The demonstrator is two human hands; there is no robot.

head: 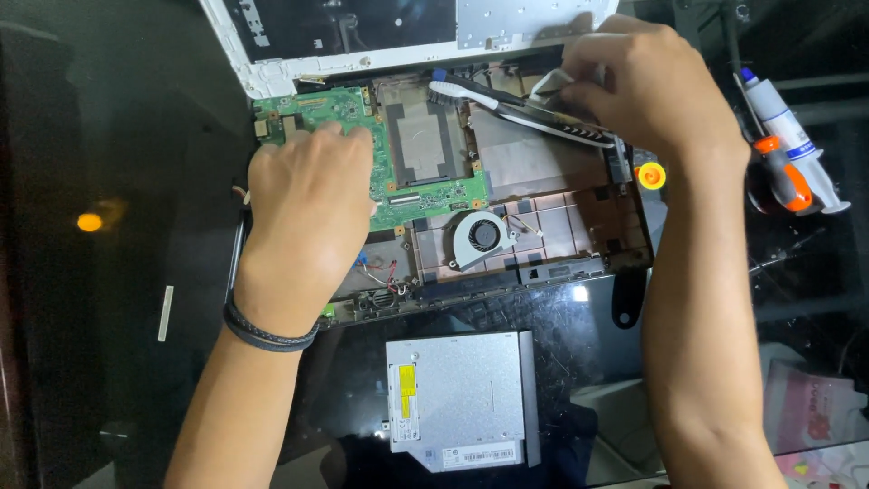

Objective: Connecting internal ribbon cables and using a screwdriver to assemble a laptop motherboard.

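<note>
**Hands at work inside an opened laptop**

A person's left hand, a dark braided band at the wrist, lies palm-down with fingers loosely spread on the green circuit board in the stripped dark laptop base, gripping nothing. The right hand is curled shut around a black-and-white brush, its bristles resting on the bare metal plate at the base's rear, just beside the board. A round grey cooling fan sits below. A silver optical drive lies apart on the glossy black table.
</note>
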